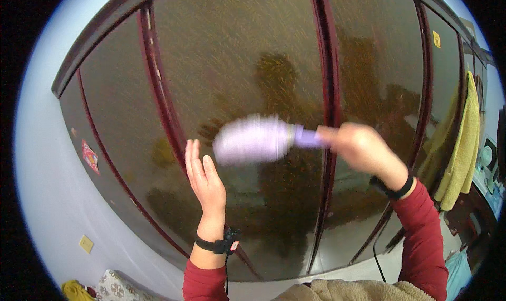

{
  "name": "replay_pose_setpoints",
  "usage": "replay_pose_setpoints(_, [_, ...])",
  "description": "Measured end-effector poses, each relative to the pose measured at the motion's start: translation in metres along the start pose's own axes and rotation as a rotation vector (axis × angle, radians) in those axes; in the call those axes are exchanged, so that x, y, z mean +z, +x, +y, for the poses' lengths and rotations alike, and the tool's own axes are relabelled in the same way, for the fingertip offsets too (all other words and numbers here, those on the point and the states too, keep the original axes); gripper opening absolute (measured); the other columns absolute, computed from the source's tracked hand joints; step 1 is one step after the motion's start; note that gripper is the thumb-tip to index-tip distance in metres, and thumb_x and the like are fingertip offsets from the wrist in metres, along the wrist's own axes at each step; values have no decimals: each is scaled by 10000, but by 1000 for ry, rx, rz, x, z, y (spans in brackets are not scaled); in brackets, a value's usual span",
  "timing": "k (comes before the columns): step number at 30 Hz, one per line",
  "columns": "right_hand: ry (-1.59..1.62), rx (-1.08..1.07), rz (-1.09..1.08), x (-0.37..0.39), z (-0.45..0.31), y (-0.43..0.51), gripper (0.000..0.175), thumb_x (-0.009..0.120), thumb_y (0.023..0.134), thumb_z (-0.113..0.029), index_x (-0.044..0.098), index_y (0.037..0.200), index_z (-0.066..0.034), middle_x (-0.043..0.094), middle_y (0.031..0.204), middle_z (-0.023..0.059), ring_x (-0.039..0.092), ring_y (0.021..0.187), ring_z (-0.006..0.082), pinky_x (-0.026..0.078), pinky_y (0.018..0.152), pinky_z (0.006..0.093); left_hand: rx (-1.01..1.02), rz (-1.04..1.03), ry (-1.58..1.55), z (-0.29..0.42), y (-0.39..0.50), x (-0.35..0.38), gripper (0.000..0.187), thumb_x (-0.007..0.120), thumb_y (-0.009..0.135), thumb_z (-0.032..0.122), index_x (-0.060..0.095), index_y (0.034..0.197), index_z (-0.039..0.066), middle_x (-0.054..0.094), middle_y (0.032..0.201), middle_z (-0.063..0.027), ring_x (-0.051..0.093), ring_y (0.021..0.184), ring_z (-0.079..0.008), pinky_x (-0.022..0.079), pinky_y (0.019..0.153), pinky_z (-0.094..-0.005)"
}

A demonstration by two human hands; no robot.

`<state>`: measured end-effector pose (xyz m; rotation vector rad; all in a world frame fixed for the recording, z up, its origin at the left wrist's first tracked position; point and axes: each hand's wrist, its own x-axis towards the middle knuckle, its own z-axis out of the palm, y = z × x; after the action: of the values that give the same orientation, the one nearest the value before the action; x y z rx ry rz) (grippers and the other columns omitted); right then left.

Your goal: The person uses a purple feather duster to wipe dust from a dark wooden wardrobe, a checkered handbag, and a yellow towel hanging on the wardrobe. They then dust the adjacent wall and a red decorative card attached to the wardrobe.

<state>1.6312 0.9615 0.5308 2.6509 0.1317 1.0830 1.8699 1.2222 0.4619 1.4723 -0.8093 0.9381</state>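
Note:
My right hand (357, 145) grips the purple handle (308, 138) of a fluffy lilac duster (253, 141). The duster is held level, its head pointing left, and both it and the hand are blurred. Behind it stands a wardrobe with dark glossy door panels (237, 63), which reflect a dim figure. Just left of the duster head, my left hand (205, 178) is raised with the fingers up and holds nothing. Whether the duster or the left hand touches the panel I cannot tell.
Dark red frame strips (330, 63) divide the doors. A yellow towel (460, 150) hangs at the right. At the left are a pale wall (47, 162) with a yellowish wall plate (86, 243) and flowered fabric (118, 287). A thin black cable (377, 257) runs down near my right arm.

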Motion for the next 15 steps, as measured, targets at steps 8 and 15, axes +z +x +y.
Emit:
replay_pose_setpoints(8, [317,93,355,60,19,-47,515,626,875,-23,593,1372,-153,612,817,145,603,752,314,509,705,417,-113,-146,-117,10,-59,32,368,433,1054,175,530,1374,20,467,1489,-158,427,1390,-307,317,1158,-410])
replay_pose_setpoints(15, [42,84,-523,56,9,-125,394,623,860,-153,688,1229,-276,579,710,81,634,663,317,515,576,445,-212,-258,-46,1,-92,37,392,464,1044,188,510,1400,31,449,1503,-159,416,1397,-308,324,1150,-412])
